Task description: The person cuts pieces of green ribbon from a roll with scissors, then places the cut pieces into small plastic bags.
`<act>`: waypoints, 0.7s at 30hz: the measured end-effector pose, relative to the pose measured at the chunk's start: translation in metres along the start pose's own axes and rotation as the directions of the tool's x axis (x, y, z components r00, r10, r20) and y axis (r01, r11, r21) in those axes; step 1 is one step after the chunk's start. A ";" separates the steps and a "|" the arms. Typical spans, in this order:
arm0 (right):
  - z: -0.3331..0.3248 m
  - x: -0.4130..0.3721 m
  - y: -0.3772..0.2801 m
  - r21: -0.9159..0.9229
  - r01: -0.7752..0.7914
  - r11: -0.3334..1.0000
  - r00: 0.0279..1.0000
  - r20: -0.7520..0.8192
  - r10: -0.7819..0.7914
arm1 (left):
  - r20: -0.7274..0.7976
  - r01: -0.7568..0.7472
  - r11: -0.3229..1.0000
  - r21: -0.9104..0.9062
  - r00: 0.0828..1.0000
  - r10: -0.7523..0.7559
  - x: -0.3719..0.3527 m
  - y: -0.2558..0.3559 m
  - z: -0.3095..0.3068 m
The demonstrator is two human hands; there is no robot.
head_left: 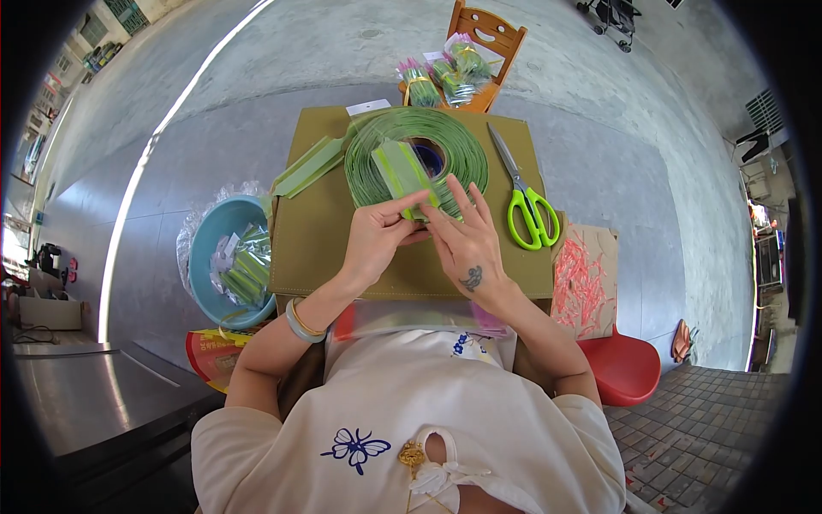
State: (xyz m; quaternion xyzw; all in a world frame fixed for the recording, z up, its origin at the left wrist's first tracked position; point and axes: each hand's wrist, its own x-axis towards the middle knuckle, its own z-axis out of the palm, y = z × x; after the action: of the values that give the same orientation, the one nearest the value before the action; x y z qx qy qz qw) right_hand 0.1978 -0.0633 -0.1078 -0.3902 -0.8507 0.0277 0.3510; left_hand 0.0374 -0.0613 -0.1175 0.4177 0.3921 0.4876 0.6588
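Observation:
A green strip piece (401, 170) with lighter green edges is held up over a large roll of green strip (364, 163) on the olive table mat (325, 248). My left hand (374, 240) pinches its lower end, with thumb and index finger together. Beside it, my right hand (467, 244) touches the same end, some of its fingers stretched upward. Scissors with green handles (533, 218) lie right of the roll, points away from me. Another length of green strip (310, 167) lies at the mat's left edge.
A blue basin (203, 265) with bagged green pieces stands left. Bagged bundles (449, 73) rest on a wooden chair (507, 47) beyond the table. Cardboard with pink strips (604, 300) and a red seat (629, 368) are at the right.

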 end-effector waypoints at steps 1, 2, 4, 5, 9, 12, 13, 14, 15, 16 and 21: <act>0.001 0.002 0.002 -0.012 0.010 1.000 1.000 0.000 -0.010 | -0.006 0.000 1.000 0.002 1.000 0.000 -0.001 0.000 0.002; 0.003 0.004 0.004 -0.024 0.020 1.000 1.000 0.001 -0.020 | -0.012 -0.001 1.000 0.004 1.000 0.001 -0.002 -0.001 0.005; 0.008 0.005 0.010 -0.023 0.041 0.999 0.998 0.044 -0.040 | -0.018 0.000 1.000 -0.016 1.000 0.000 -0.005 0.001 0.007; 0.009 0.006 0.011 -0.024 0.053 0.998 0.997 0.066 -0.051 | -0.019 0.000 0.999 -0.038 1.000 0.000 -0.006 0.002 0.008; 0.008 0.014 0.007 0.010 0.058 0.998 0.987 0.150 -0.059 | 0.020 -0.067 0.997 0.040 0.998 0.066 -0.012 -0.006 0.009; 0.014 0.019 0.009 -0.016 0.088 0.996 0.983 0.161 -0.085 | 0.019 -0.103 0.985 0.139 0.995 0.102 -0.011 -0.016 0.005; 0.017 0.021 0.010 -0.042 0.093 0.995 0.981 0.177 -0.084 | 0.001 -0.104 0.987 0.123 0.995 0.104 -0.010 -0.016 0.005; 0.018 0.022 0.011 -0.068 0.098 0.993 0.978 0.193 -0.083 | -0.017 -0.104 0.989 0.108 0.994 0.107 -0.008 -0.015 0.005; 0.017 0.022 0.010 -0.070 0.116 0.991 0.979 0.176 -0.102 | -0.035 -0.106 0.990 0.093 0.993 0.109 -0.007 -0.014 0.005; 0.015 0.023 0.009 -0.072 0.134 0.988 0.980 0.159 -0.121 | -0.040 -0.112 0.992 0.055 0.993 0.114 -0.007 -0.011 0.006; 0.000 0.003 0.011 0.026 0.124 0.992 0.992 0.023 -0.125 | -0.075 0.024 0.994 -0.103 0.997 -0.032 -0.011 0.006 0.008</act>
State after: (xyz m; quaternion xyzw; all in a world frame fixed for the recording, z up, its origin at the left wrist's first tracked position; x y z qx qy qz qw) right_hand 0.2033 -0.0538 -0.1096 -0.3318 -0.8773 0.0208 0.3462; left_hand 0.0401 -0.0723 -0.1082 0.3588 0.3974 0.5135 0.6706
